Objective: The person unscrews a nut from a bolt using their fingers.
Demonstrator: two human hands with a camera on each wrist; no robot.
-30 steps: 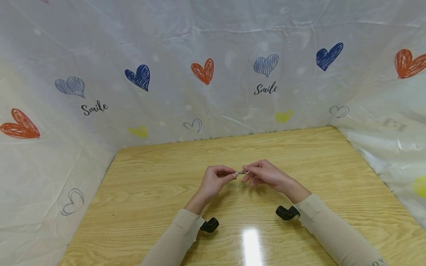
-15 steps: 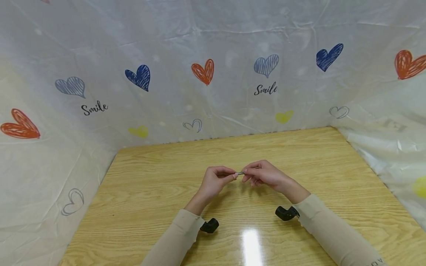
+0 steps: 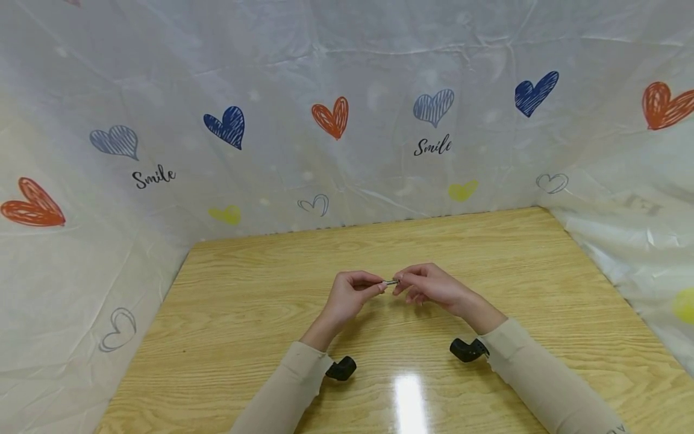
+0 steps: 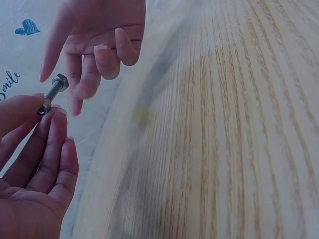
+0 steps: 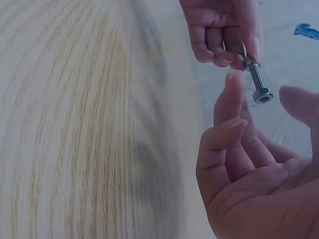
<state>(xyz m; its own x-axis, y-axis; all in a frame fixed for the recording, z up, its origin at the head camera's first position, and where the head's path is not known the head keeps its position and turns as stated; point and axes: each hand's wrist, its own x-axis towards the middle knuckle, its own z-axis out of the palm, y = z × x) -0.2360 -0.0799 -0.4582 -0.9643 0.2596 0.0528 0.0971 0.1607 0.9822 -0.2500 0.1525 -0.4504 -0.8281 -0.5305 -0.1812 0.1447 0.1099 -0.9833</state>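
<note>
A small silver bolt (image 4: 52, 92) carries a hex nut (image 5: 262, 95) on its threaded end. My left hand (image 3: 349, 297) pinches the opposite end of the bolt between thumb and fingertips, holding it above the table; that end is partly covered. Just to the right, my right hand (image 3: 435, 286) surrounds the nut with thumb and fingers parted. In the right wrist view a gap shows on both sides of the nut, between the right thumb (image 5: 299, 103) and the bent fingers. The bolt points from the left hand toward the right palm.
A wood-grain table (image 3: 244, 301) lies beneath both hands. White sheeting (image 3: 374, 169) printed with hearts and "Smile" rises behind it and at both sides. Black wrist mounts (image 3: 341, 367) stick out from the beige sleeves (image 3: 287, 380).
My right fingers shift slightly around the nut end, covering more of the bolt half a second ago and less now. The left hand keeps its pinch and stays in place.
</note>
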